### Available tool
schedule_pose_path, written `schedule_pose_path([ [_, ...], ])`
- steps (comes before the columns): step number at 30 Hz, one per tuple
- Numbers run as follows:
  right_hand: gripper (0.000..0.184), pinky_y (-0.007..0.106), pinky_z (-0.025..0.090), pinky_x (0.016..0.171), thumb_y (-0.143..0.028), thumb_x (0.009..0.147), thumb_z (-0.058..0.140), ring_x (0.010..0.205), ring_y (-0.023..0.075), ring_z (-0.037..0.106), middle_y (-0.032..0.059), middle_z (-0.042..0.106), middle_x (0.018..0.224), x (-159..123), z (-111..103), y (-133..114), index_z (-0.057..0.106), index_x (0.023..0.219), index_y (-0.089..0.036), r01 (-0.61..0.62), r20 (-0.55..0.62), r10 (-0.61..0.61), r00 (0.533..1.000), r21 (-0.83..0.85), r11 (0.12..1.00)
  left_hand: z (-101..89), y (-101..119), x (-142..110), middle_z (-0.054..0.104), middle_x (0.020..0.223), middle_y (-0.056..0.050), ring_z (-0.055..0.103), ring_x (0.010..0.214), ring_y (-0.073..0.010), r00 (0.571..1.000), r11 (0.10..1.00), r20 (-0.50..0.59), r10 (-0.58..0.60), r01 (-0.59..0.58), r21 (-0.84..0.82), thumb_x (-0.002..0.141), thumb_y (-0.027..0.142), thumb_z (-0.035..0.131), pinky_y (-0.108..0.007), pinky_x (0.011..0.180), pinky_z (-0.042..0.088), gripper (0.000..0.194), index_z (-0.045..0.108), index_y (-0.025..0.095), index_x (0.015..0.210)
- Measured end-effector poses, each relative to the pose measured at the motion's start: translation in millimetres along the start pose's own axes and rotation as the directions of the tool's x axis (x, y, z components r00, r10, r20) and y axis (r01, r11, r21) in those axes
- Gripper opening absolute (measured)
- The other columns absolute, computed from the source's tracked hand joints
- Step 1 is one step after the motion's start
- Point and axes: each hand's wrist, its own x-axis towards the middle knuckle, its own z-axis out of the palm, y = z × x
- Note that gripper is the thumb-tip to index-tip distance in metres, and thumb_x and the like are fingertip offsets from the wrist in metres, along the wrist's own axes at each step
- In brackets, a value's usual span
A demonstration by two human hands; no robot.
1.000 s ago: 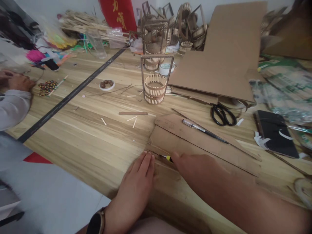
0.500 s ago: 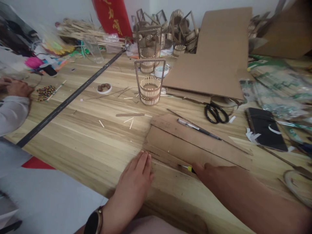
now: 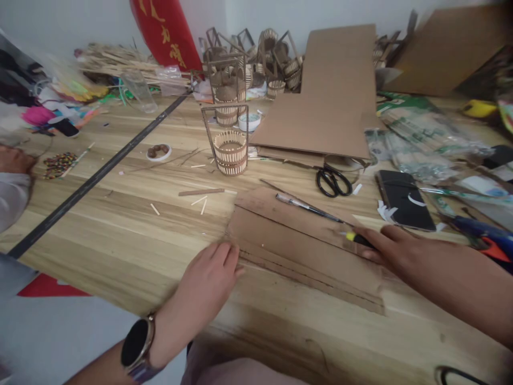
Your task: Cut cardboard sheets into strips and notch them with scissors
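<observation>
A flat piece of brown cardboard [image 3: 296, 240] with dark lengthwise lines lies on the wooden table in front of me. At its lower left corner is my left hand [image 3: 212, 270], fingers together and curled over the edge. My right hand [image 3: 388, 240] is wrapped round a yellow-and-black utility knife [image 3: 356, 238] above the cardboard's right part, its thin tip pointing left. Along the upper part of the cardboard lies a pen [image 3: 306, 206]. Black-handled scissors [image 3: 333, 182] rest just beyond it.
A small slatted bucket with a tall handle [image 3: 231, 152] stands ahead, more behind it. Large cardboard [image 3: 320, 120] lies at the back. To the right are a phone [image 3: 404, 199] and plastic bags. A black strip [image 3: 100, 174] crosses the left side, near another person's hand [image 3: 15, 159].
My right hand has moved the utility knife from the cardboard's near edge up and right. The fingers of my left hand have curled more at the corner. The view has shifted right.
</observation>
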Motion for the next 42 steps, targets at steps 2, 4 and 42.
schedule_pose_path([
  [2, 0.040, 0.034, 0.042, 0.054, -0.035, 0.098, 0.054, 0.060, 0.0219, 0.064, 0.0132, 0.071, 0.086, 10.8, 3.4, -5.1, 0.065, 0.131, -0.014, 0.067, 0.074, -0.058, 0.996, -0.126, 0.990, -3.6, -2.9, 13.5, 0.070, 0.116, -0.016, 0.067, 0.105, -0.0314, 0.996, 0.996, -0.005, 0.089, -0.089, -0.020, 0.096, 0.025, 0.062, -0.046, 0.088, 0.057, 0.028, 0.062, 0.010, 0.120],
  [4, 0.039, 0.037, 0.047, 0.063, -0.029, 0.099, 0.049, 0.079, 0.0292, 0.068, 0.0164, 0.071, 0.095, 14.4, 6.8, -16.9, 0.064, 0.130, -0.011, 0.109, 0.030, -0.105, 0.994, -0.202, 0.973, -1.3, -5.2, 27.3, 0.066, 0.129, -0.017, 0.061, 0.120, -0.0321, 0.970, 0.970, -0.036, 0.239, -0.240, -0.041, 0.095, 0.027, 0.066, -0.047, 0.099, 0.053, 0.033, 0.062, 0.011, 0.123],
  [42, 0.035, 0.034, 0.042, 0.071, -0.001, 0.096, 0.040, 0.079, 0.0212, 0.057, 0.0079, 0.071, 0.085, 5.3, -3.3, -81.8, 0.068, 0.116, -0.009, 0.253, -0.398, -0.367, 0.841, -0.311, 0.916, -1.2, 5.3, 83.7, 0.055, 0.068, 0.002, 0.048, 0.059, -0.0132, 0.632, 0.821, -0.530, 0.566, -0.370, 0.435, 0.090, 0.011, 0.057, -0.029, 0.050, 0.031, 0.005, 0.059, 0.015, 0.091],
])
